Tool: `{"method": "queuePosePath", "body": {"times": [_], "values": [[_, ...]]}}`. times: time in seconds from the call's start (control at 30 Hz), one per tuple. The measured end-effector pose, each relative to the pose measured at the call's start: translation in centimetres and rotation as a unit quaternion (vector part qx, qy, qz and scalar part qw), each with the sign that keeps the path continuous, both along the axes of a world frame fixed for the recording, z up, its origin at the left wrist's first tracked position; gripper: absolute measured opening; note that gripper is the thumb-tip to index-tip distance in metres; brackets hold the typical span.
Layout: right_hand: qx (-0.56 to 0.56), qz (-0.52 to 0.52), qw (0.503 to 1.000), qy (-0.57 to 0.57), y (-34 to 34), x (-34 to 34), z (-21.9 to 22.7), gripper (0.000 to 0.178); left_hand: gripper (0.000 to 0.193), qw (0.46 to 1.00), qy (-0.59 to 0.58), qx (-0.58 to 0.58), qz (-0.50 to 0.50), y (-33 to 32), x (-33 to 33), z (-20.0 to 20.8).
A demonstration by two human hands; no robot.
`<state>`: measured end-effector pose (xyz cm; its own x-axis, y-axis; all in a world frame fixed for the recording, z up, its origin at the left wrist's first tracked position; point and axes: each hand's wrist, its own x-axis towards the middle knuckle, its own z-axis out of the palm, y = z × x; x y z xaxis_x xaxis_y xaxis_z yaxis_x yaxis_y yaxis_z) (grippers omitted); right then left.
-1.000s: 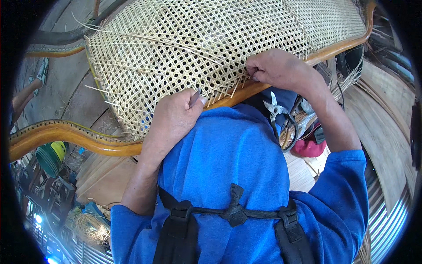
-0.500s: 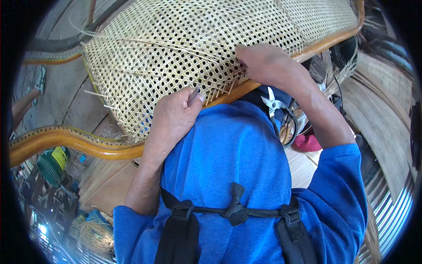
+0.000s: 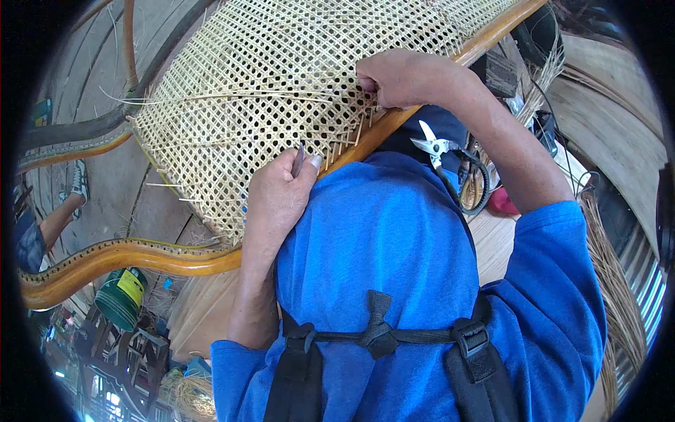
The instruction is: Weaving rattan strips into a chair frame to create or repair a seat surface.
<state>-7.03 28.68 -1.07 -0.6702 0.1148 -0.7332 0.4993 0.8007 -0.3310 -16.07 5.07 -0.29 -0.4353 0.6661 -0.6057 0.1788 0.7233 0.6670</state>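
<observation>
A pale cane weave (image 3: pixel 232 77) with open holes is stretched across a varnished wooden frame (image 3: pixel 383 129) in front of me. My left hand (image 3: pixel 278 193) rests on its near edge, closed around a small thin metal tool (image 3: pixel 299 160) whose point sticks up past the thumb. Further right, my right hand (image 3: pixel 401 79) is closed against the weave, fingers curled down; whatever they pinch is hidden. Short cane ends (image 3: pixel 344 148) poke out along the frame between the hands. Loose long strands (image 3: pixel 246 94) lie across the weave.
Pruning shears (image 3: pixel 434 145) with pale blades lie right of my lap. A curved wooden rail (image 3: pixel 140 256) with a row of holes runs to the left, above a green bucket (image 3: pixel 121 299). Cane bundles (image 3: pixel 612 274) stand at right. Another person's leg (image 3: pixel 62 218) shows at far left.
The view has turned, so the frame slants more steeply. Both hands stay at the near part of the weave, the left still gripping the metal tool. The loose strands lie straighter across the weave.
</observation>
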Motion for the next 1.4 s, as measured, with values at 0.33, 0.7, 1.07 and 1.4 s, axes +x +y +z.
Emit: {"method": "queuePosePath", "body": {"times": [0.33,0.7,1.07,1.4], "values": [[-0.038,-0.057,0.997,-0.025,0.0,-0.5,0.6,0.023,0.032,1.0,0.006,0.01,0.002,-0.4,-0.2,-0.3],[-0.005,-0.067,0.991,0.118,-0.5,1.4,0.3,0.021,0.032,1.0,0.013,0.0,-0.024,-0.2,-0.5,0.1],[0.011,-0.096,0.973,0.208,-1.4,2.8,0.8,0.016,0.032,1.0,0.004,0.018,-0.018,-0.3,-0.5,0.2],[0.031,-0.036,0.95,0.31,-2.0,4.9,-0.5,0.007,0.032,1.0,0.009,0.004,-0.021,-0.1,-0.5,0.2]]}}
